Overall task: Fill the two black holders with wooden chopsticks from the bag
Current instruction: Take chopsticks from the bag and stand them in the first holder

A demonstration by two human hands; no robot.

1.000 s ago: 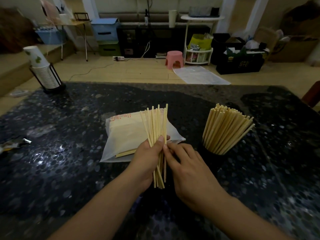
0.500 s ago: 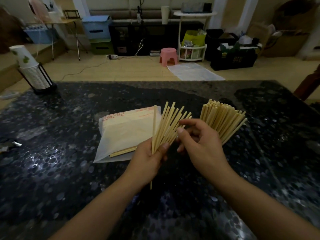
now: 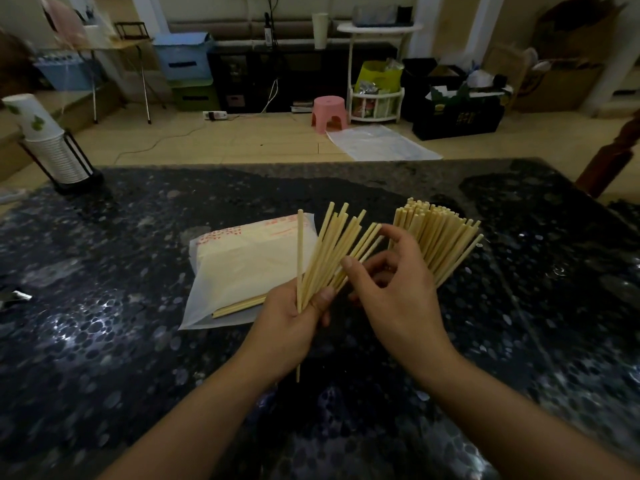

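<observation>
We see the left hand (image 3: pixel 291 320) gripping a fanned bundle of chopsticks (image 3: pixel 332 251) over the dark surface (image 3: pixel 104 341), just in front of the bag (image 3: pixel 242 268) (more sticks poke from its near end). The right hand (image 3: pixel 398 292), fingers curled, touches the fan; behind it stands a packed holder's chopstick cluster (image 3: pixel 436 237).

The holder under the standing chopsticks (image 3: pixel 437 242) is hidden behind the right hand (image 3: pixel 398 292) and lost against the dark tabletop (image 3: pixel 138 341). A second holder cannot be made out. The left hand (image 3: pixel 289 323) covers the middle of its fanned bunch (image 3: pixel 334 249); only one tip shows below the wrist. The red print on the bag (image 3: pixel 242 268) is too blurred to read. Both forearms run off the bottom edge.
</observation>
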